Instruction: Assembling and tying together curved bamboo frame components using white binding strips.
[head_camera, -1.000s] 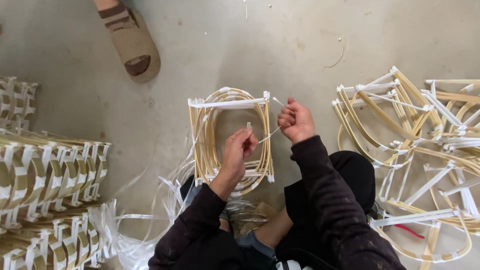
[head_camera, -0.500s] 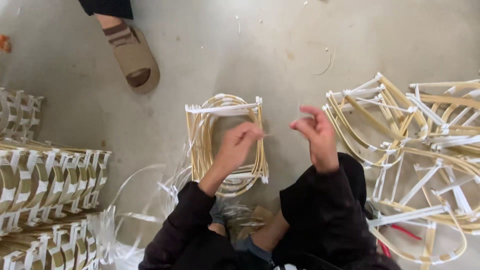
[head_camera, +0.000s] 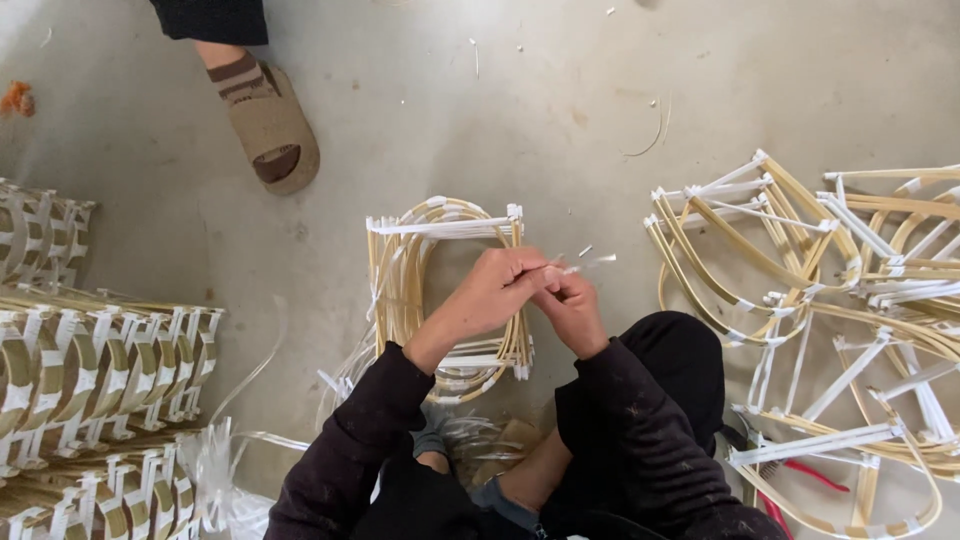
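Note:
A bundle of curved bamboo strips (head_camera: 420, 285) tied with white plastic strapping lies on the concrete floor in front of me. My left hand (head_camera: 495, 290) and my right hand (head_camera: 572, 310) meet over the bundle's right side. Both pinch a thin white plastic strap (head_camera: 585, 263), whose short ends stick out to the right of my fingers. Dark sleeves cover both arms.
Several loose tied bamboo frames (head_camera: 800, 300) are heaped at the right. Stacked finished bundles (head_camera: 90, 370) stand at the left, with loose white strapping (head_camera: 230, 470) beside them. Another person's sandalled foot (head_camera: 265, 130) rests at the top left. A red-handled tool (head_camera: 800, 475) lies at the lower right.
My hands were apart, the right one pulling the strap away to the right. They have come together over the bundle's right edge, both on the strap.

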